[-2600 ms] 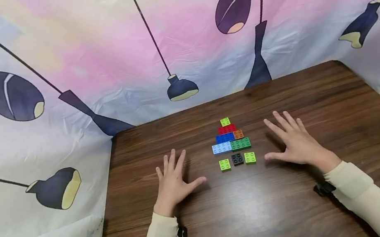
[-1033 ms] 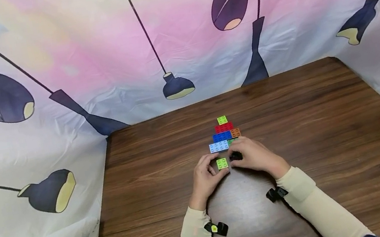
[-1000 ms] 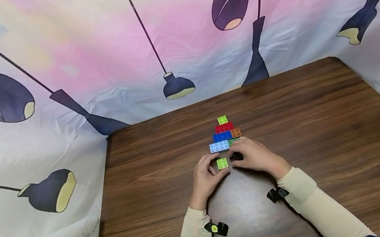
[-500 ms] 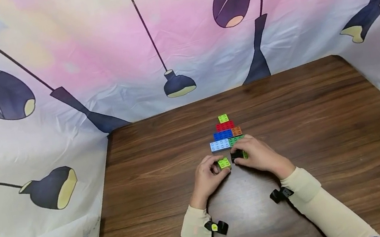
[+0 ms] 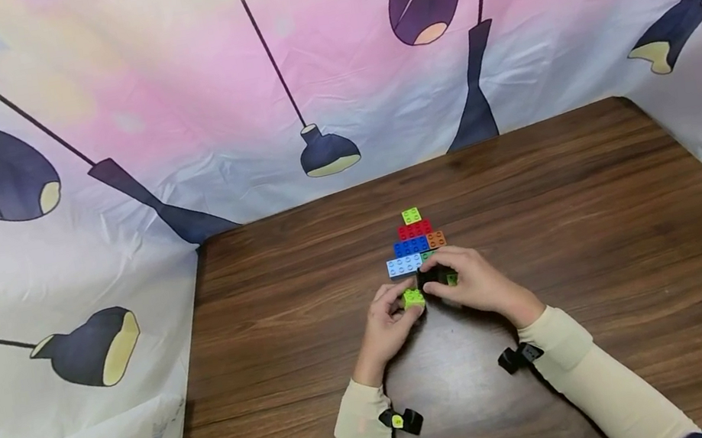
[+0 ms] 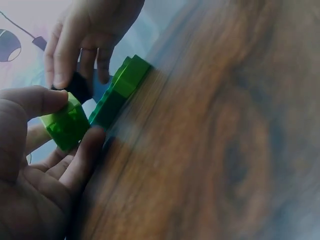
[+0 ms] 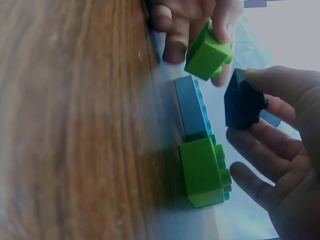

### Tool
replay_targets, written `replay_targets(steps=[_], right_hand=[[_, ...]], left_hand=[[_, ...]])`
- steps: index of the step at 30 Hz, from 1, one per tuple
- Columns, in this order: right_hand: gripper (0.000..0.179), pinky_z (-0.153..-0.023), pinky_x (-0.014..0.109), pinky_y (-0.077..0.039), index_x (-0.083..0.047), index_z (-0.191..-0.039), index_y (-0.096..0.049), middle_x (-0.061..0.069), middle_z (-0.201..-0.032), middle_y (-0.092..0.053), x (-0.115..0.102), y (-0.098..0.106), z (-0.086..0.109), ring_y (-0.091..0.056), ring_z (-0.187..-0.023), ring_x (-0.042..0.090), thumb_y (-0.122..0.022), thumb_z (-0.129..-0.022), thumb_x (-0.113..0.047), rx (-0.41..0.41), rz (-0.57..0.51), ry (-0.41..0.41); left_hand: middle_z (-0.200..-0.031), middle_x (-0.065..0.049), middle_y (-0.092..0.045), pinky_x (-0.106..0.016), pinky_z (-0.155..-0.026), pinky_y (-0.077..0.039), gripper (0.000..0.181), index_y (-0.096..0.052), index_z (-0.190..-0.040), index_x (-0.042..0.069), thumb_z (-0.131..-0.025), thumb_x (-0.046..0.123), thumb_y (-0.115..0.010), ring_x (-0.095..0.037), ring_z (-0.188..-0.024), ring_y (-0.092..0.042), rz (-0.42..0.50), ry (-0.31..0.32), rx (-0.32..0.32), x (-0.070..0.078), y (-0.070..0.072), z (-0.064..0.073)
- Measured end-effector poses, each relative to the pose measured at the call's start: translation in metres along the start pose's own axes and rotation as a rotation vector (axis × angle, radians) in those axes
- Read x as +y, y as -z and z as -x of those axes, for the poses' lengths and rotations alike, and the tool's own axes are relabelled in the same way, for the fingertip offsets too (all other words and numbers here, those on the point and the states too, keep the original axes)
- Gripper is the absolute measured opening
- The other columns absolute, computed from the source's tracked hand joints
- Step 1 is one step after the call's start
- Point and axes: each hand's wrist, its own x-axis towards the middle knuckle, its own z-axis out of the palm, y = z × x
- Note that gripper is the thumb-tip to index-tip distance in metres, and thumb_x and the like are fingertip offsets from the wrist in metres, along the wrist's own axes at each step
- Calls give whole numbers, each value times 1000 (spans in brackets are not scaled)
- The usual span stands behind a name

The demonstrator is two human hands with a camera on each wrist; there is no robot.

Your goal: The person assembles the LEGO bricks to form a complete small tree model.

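Dark brown wood grain is running across the counter, and a painted cloth is hanging behind it, showing printed lamps over pink, cream and pale blue. Toy bricks are lying flat in stepped rows: a small lime tip brick is sitting at the far point, then a red brick, then a blue brick beside an orange brick, and nearest a light blue brick beside a green brick. The right hand is getting in the way, hiding most of the green brick and part of a loose lime brick that is resting on the counter beneath it. Cream sleeves are covering the forearms.

Just on the near side of the rows, the left hand is pinching a tilted lime brick between thumb and finger, while the right hand is gripping a black brick above the counter. Both hands are working close together, a narrow gap showing between their bricks. The tilted lime brick is looking bright and glossy, its studs turning towards the black one; I can't tell whether its lower edge is touching the wood. The black brick is appearing nearly featureless, its studs pointing away from the counter.
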Motion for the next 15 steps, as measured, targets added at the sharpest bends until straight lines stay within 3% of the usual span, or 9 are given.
replay_targets(steps=[4, 9, 15], right_hand=[[24, -92, 48, -58, -10, -115, -74, 5, -116, -73, -3, -1, 0, -69, -107, 23, -83, -93, -11, 9, -27, -6], [23, -78, 43, -59, -11, -114, -75, 0, -108, -72, -5, -3, 0, -67, -92, 16, -83, -93, -11, 7, -57, -8], [21, -75, 38, -59, -12, -114, -75, -1, -104, -71, -8, -5, 0, -66, -88, 11, -83, -94, -13, -11, -80, -7]], left_hand=[[-125, -28, -52, -24, -76, -62, 52, -52, -145, -14, -95, -10, -67, -13, -92, -69, 116, 48, -37, 1, -3, 0], [-139, -32, -55, -20, -83, -59, 53, -51, -143, -16, -93, -8, -69, -20, -106, -71, 167, 135, -28, 1, -3, 0], [-129, -26, -63, -19, -79, -58, 47, -57, -135, -13, -93, -3, -74, -16, -101, -73, 180, 226, -30, 2, -2, 0]])
